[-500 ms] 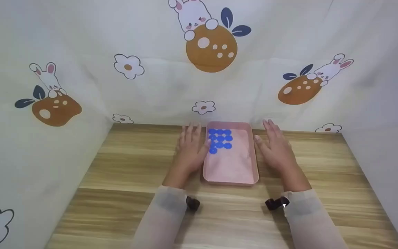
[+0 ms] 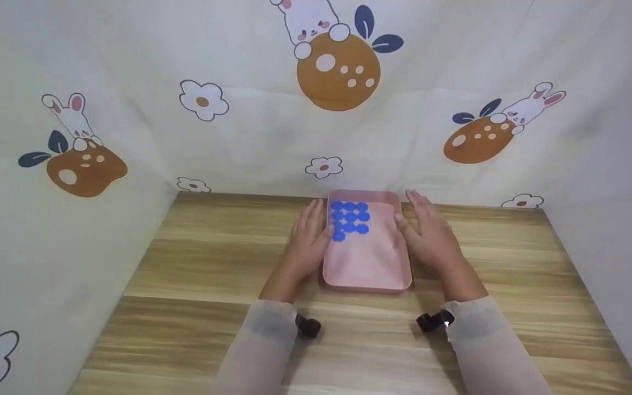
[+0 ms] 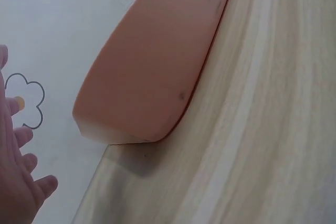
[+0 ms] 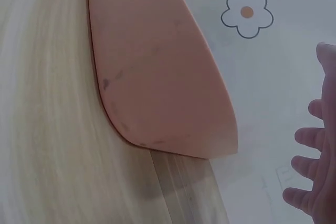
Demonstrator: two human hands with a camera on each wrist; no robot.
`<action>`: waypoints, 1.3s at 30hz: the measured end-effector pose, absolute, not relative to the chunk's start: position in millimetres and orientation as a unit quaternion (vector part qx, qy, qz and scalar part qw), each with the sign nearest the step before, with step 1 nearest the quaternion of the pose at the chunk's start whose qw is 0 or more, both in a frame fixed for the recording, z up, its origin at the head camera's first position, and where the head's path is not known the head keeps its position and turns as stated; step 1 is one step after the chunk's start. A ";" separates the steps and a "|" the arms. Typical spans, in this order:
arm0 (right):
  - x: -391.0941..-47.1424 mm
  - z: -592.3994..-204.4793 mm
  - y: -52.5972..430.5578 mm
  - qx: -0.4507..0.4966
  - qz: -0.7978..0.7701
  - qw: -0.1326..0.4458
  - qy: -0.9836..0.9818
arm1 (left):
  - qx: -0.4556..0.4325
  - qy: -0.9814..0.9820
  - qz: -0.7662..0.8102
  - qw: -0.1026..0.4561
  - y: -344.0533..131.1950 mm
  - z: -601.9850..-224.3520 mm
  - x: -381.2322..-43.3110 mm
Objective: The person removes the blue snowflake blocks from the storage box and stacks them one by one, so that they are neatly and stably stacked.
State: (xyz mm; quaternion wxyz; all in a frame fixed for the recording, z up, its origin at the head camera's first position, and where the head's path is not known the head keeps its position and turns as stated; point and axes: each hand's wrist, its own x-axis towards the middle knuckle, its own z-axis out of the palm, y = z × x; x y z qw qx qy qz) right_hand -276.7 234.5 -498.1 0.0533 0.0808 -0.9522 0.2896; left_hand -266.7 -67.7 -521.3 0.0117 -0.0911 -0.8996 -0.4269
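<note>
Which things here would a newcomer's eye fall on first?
Bright blue round pieces, grouped toward the far left of the pink tray, stand out first. The person's left grip and right grip flank it. Behind, a big orange fruit is printed on the pale backdrop.

Tray (image 2: 371,263): smooth, matt plastic by appearance (outer wall (image 4: 157,66) marked with dark scuffs (image 4: 106,83)). Beneath the tray, table (image 2: 195,263) surface in wood grain, faintly glossy. Behind the tray, printed cloth (image 2: 250,148), matt, softly creased.
</note>
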 end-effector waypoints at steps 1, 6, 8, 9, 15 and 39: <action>-277.0 -497.7 232.7 0.079 0.290 0.051 -0.953 | -0.090 -0.891 -0.446 0.001 -68.5 -522.4 -267.3; -281.2 -495.8 222.3 0.091 0.295 0.045 -0.950 | -0.091 -0.836 -0.539 -0.037 -72.8 -531.3 -271.7; -283.4 -494.4 217.8 0.092 0.303 0.041 -0.948 | -0.090 -0.818 -0.566 -0.048 -73.8 -534.6 -273.3; -284.5 -493.9 215.6 0.092 0.308 0.039 -0.946 | -0.090 -0.810 -0.576 -0.052 -74.0 -536.0 -273.9; -292.9 -491.7 202.4 0.092 0.326 0.023 -0.941 | -0.079 -0.793 -0.599 -0.076 -75.4 -539.8 -274.1; -327.8 -503.3 190.2 0.067 0.428 -0.034 -0.901 | -0.084 -0.776 -0.616 -0.104 -77.7 -552.4 -274.7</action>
